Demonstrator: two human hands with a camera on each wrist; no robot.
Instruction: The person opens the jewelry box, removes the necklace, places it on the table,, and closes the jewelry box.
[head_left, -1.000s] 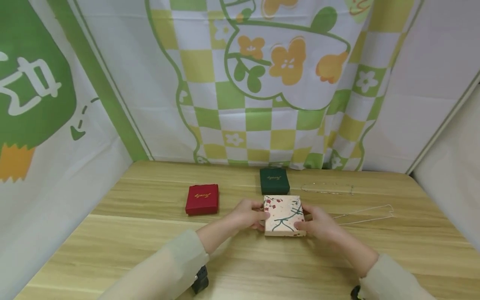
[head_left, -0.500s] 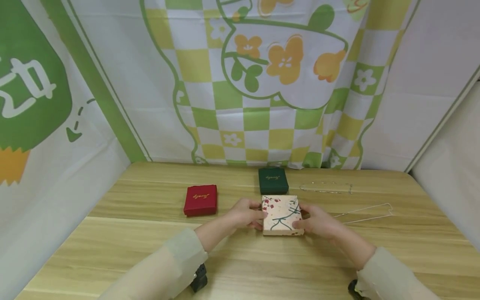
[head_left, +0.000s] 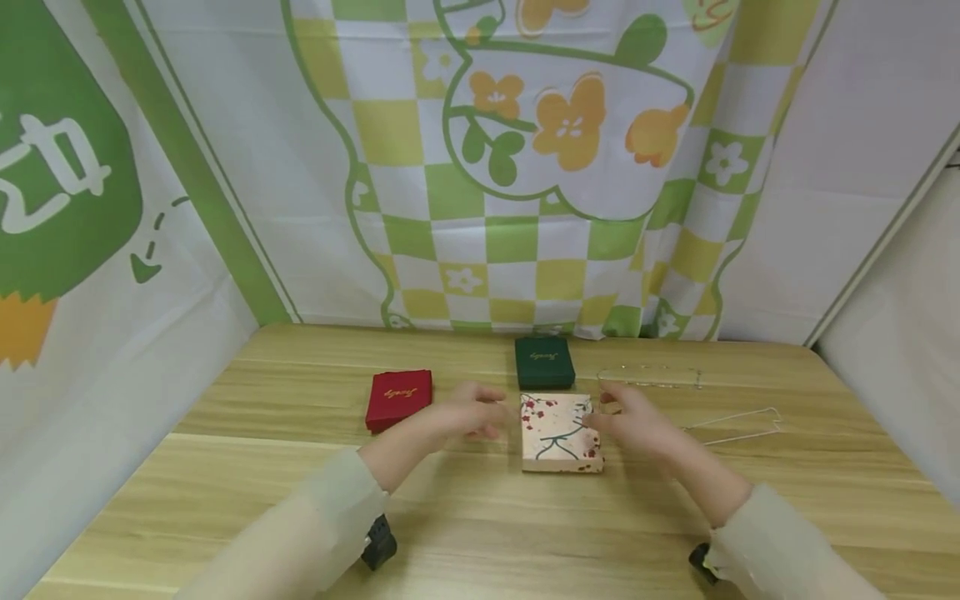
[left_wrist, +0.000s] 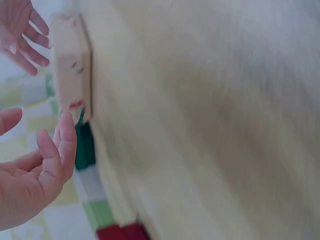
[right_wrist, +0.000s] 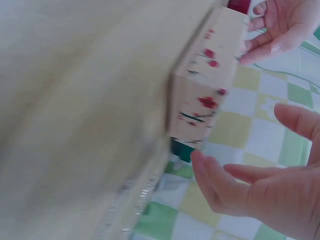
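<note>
A cream box with red blossoms and green branches (head_left: 557, 437) lies on the wooden table, just in front of a dark green jewelry box (head_left: 543, 363). My left hand (head_left: 467, 412) is off the box's left side, its fingers loosely bent around nothing. On the other side, my right hand (head_left: 637, 423) is spread, thumb over the box's right edge in the head view. The right wrist view shows that hand (right_wrist: 270, 185) apart from the patterned box (right_wrist: 205, 80), fingers loose. Likewise the left wrist view has the left hand (left_wrist: 37, 175) holding nothing.
A red jewelry box (head_left: 398, 398) sits at the left, behind my left forearm. At the right lie a silver chain (head_left: 660, 384) and, nearer, a thin pale necklace (head_left: 738, 427). A checkered curtain (head_left: 517, 250) hangs behind the table's back edge.
Both hands have let go of the patterned box. The left has drawn away leftward and the right has lifted slightly off; the box stays in front of the green one.
</note>
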